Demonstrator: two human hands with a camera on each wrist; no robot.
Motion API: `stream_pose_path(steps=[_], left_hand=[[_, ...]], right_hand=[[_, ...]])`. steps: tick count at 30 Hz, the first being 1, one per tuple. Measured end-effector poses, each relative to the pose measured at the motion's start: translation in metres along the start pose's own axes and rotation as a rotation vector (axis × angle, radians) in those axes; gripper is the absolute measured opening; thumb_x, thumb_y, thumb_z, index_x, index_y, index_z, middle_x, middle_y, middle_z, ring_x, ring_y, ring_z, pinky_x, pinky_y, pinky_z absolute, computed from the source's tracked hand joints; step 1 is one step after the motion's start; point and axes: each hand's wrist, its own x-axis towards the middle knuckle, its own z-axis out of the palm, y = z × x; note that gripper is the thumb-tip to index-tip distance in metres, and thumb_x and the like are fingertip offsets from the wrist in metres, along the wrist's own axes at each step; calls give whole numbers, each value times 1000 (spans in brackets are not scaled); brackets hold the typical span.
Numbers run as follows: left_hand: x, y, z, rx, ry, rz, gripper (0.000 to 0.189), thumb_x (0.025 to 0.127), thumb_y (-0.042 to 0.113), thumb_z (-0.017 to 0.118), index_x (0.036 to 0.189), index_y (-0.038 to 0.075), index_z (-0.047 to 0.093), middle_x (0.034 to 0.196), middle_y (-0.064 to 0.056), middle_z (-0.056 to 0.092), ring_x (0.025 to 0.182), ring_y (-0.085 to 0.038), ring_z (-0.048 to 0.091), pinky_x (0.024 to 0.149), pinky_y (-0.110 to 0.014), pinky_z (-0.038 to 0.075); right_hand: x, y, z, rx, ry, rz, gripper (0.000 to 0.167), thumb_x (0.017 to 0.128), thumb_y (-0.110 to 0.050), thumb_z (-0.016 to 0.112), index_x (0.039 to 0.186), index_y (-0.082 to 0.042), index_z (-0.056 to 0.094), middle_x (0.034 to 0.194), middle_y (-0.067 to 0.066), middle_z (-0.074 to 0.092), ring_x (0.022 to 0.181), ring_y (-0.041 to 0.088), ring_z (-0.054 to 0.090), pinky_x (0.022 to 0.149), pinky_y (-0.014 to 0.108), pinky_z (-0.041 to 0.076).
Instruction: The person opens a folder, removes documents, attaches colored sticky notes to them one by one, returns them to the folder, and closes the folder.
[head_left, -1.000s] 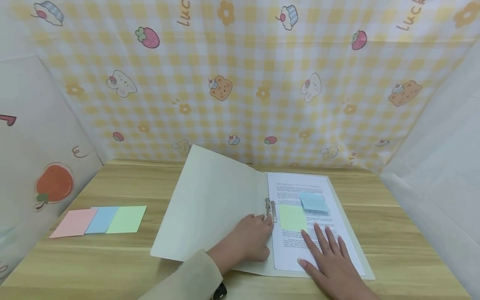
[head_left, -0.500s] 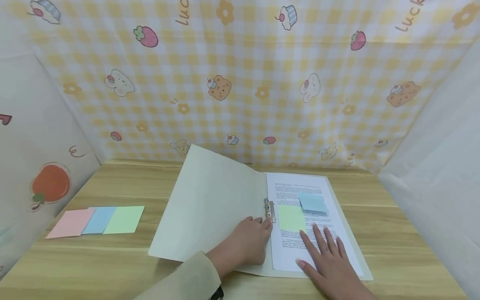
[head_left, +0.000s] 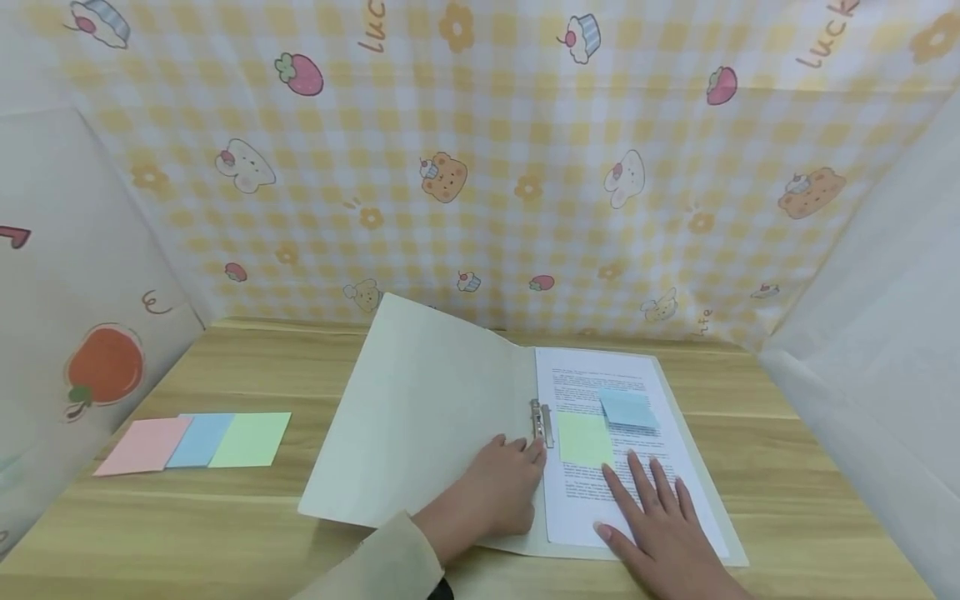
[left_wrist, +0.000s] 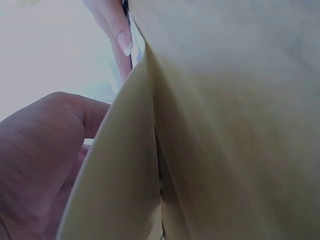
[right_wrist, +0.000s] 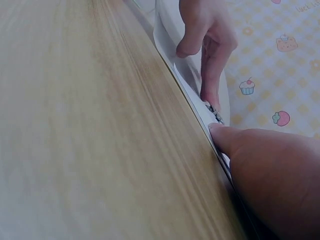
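Observation:
A cream file folder [head_left: 420,400] lies spread on the table, its left cover raised at a slant. Printed sheets [head_left: 592,521] rest on its right side, bearing a green sticky note [head_left: 585,437] and a blue sticky note [head_left: 628,408]. With its fingertips, my left hand [head_left: 498,483] touches the lower end of the metal clip [head_left: 537,417] by the fold. In the right wrist view the left hand [right_wrist: 212,35] reaches down with an extended finger, thumb apart. My right hand [head_left: 663,533] rests on the sheets, fingers spread and straight.
Pink [head_left: 142,446], blue [head_left: 198,440] and green paper squares [head_left: 251,440] overlap on the left of the wooden table [head_left: 210,533]. A yellow checked cloth [head_left: 487,108] hangs behind, with white cloth walls [head_left: 885,333] at the sides.
Both hands stay nearly in place. The left fingertips remain at the clip's lower end, with the left hand shifted only slightly; the whole head view moves a little.

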Motion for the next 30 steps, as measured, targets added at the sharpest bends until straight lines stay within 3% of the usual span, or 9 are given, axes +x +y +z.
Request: stream_pose_path(steps=[6,11,13,15,17,20,26,30], left_hand=[[-4,-4,4,-111,40,-9,67,87,25,65,151,15,49,160,3,43,144,-20,48,121,-63,28],[-7,-9,8,-168,69,-13,64,90,27,64,151,16,48,160,5,43,145,-18,48,122,-63,25],[-8,-12,11,-199,81,-15,62,92,28,63,151,17,48,160,6,43,145,-17,48,123,-62,25],[-10,-17,14,-233,92,-17,59,95,30,61,151,18,48,160,8,43,145,-15,47,124,-61,24],[-12,-22,16,-268,97,-13,58,97,33,62,152,19,48,160,8,43,146,-14,46,124,-59,23],[-16,-29,19,-293,83,1,65,96,41,64,154,21,44,162,9,39,149,-14,41,126,-58,20],[-26,-44,23,-266,47,36,84,90,59,66,159,23,34,167,10,29,153,-13,33,128,-55,15],[-31,-53,25,-265,40,39,87,89,62,64,160,23,31,167,10,26,154,-13,31,129,-54,13]], right_hand=[[-1,2,-1,6,-4,6,67,98,-58,53,157,-31,37,168,16,26,152,48,23,114,28,-32],[0,2,2,-3,19,-3,68,97,-58,55,157,-31,38,167,16,28,152,47,24,115,28,-31],[0,0,3,15,40,-13,67,97,-56,57,156,-29,40,166,17,30,150,49,25,121,37,-27],[0,-1,3,35,56,-19,67,96,-55,58,155,-29,42,165,17,32,150,49,26,126,53,-16],[1,-4,3,56,66,-24,66,95,-55,59,154,-29,44,164,17,34,149,50,27,124,65,3],[3,-7,1,46,80,-28,66,93,-57,61,152,-29,48,162,14,40,148,47,31,114,67,23],[6,-8,-1,9,156,-47,64,89,-55,68,142,-20,60,153,13,52,140,42,48,106,63,40],[8,-7,-1,26,181,-27,65,87,-55,71,140,-17,62,151,18,53,139,44,48,105,64,41]])
